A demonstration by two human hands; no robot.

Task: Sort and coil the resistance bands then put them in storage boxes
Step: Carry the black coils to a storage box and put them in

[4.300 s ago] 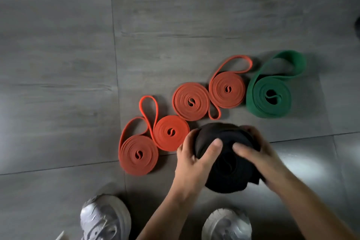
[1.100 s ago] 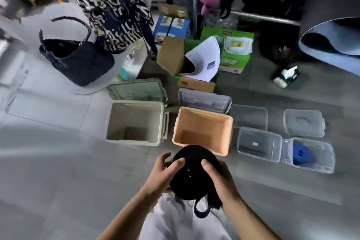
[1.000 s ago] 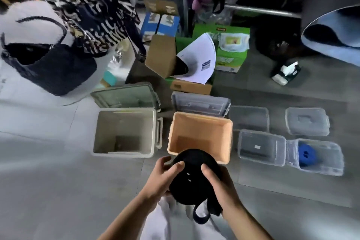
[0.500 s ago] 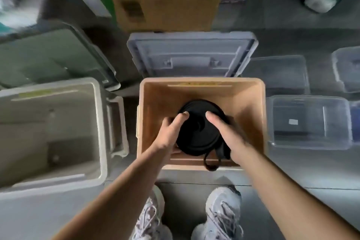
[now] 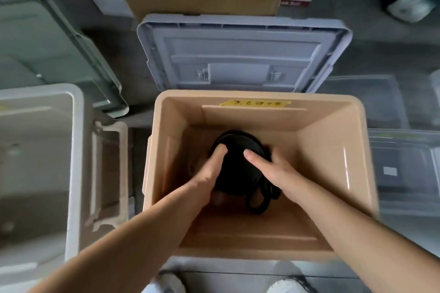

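Here, one coiled black band [image 5: 238,173] inside one tan box [image 5: 333,150], left hand [image 5: 207,178] and right hand [image 5: 276,171] both grasping it

Black band [image 5: 234,169] rolled into a thick coil, low inside the tan box [image 5: 357,150] near its middle, loose loop sticking out at near right, left hand [image 5: 209,173] and right hand [image 5: 273,171] gripping its sides; tan box open, yellow label [image 5: 256,103] on far rim; white box [image 5: 76,150] just left, open
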